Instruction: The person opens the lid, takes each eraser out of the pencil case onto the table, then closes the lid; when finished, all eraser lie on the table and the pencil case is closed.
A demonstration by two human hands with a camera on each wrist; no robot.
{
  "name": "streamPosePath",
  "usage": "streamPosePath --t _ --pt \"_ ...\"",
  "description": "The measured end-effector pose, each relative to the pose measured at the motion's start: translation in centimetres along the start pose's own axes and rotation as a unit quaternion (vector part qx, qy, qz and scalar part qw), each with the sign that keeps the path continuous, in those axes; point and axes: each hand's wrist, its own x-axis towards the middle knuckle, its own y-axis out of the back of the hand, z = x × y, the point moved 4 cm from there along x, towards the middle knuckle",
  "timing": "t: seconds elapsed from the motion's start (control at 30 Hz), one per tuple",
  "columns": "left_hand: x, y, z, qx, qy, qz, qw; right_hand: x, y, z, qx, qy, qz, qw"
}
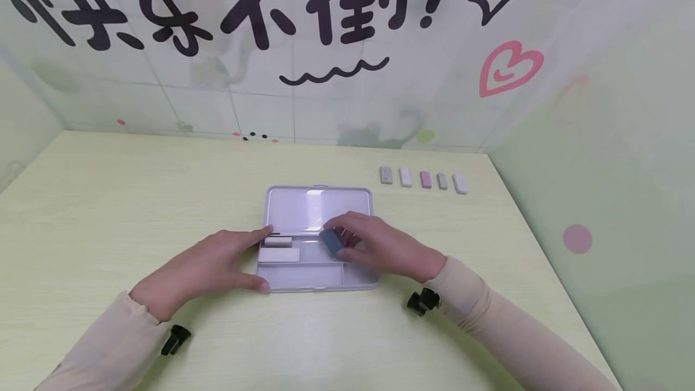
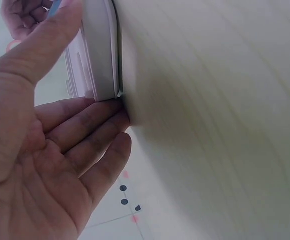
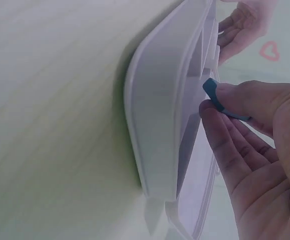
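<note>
A pale lilac pencil case [image 1: 300, 275] lies open on the table, its lid folded back. My right hand [image 1: 380, 246] pinches a blue eraser [image 1: 332, 243], tilted, above the right part of the upper compartment. In the right wrist view the eraser [image 3: 211, 92] sits between thumb and fingertips. A reddish patch shows behind it, too hidden to name. My left hand [image 1: 214, 264] touches the case's left end, thumb at the front corner and index finger near the hinge, fingers fairly straight. Inside the upper compartment, at the left, lie a small whitish eraser [image 1: 278, 242] and a longer white eraser [image 1: 279, 255].
Behind the case to the right, a row of several small erasers stands apart on the table: grey [image 1: 386, 175], white [image 1: 405, 177], pink [image 1: 426, 180], another grey [image 1: 442, 181] and another white [image 1: 460, 184]. Printed walls [image 1: 326, 101] enclose the table [image 1: 136, 198].
</note>
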Motion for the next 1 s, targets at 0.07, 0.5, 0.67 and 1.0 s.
streamPosePath --t 0.07,0.5,0.67,1.0 --pt "0.0 0.0 0.0 -0.001 0.001 0.0 1.0 -0.3 0.3 0.2 0.008 -0.004 0.012 0.9999" --pt "-0.1 0.1 0.2 0.003 -0.007 0.002 1.0 -1.2 3.0 3.3 0.07 -0.044 0.116 0.9899" --pt "0.0 -0.1 0.1 0.002 -0.006 -0.001 1.0 -1.7 3.9 4.7 0.077 -0.068 0.153 0.9829" --pt "0.0 0.1 0.2 0.005 0.001 -0.004 1.0 -2.8 5.4 7.9 0.044 -0.13 0.211 0.9679"
